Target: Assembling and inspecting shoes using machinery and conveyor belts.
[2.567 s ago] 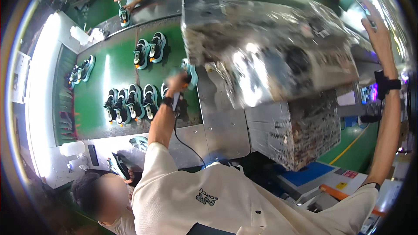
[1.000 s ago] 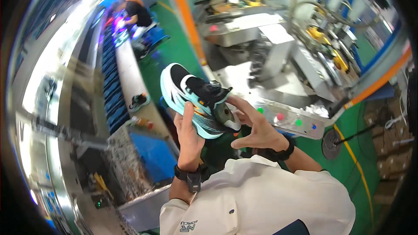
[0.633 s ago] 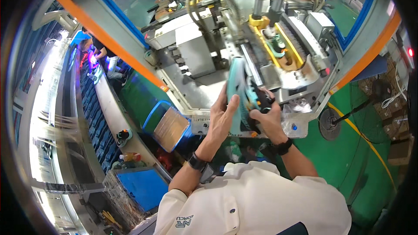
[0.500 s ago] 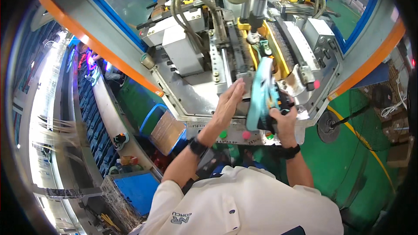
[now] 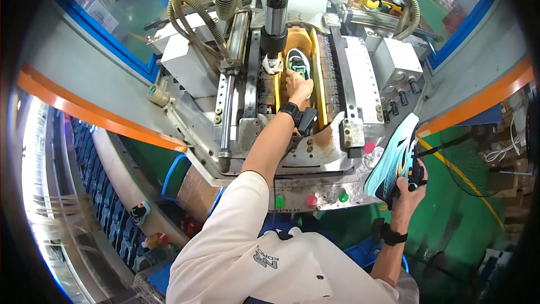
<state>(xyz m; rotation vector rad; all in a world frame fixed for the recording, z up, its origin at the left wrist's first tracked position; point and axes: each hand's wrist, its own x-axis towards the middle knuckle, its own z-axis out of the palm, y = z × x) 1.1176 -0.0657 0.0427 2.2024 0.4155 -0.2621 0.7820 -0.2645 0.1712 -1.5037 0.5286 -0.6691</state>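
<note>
My left hand (image 5: 299, 85) reaches into the press, its fingers curled onto a black, white and green shoe (image 5: 298, 59). That shoe lies toe away from me between the yellow-lined side pads (image 5: 318, 91) of the press. Where the fingertips meet it is partly hidden by the hand. Out to the right, beyond the front corner of the press, my right hand (image 5: 409, 196) grips a light-blue sports shoe (image 5: 396, 155) by its dark, heel-side part. This shoe is tilted, its pale sole side facing left.
A vertical metal piston (image 5: 275, 22) hangs just left of the shoe in the press. Green and red buttons (image 5: 311, 200) line the front panel. An orange-edged frame (image 5: 95, 110) flanks the machine. At left runs a conveyor (image 5: 121, 174); a fan (image 5: 469, 160) stands at right.
My left hand has gone from open beside the light-blue shoe to the shoe inside the press. My right hand has carried the light-blue shoe to the right, away from the press front.
</note>
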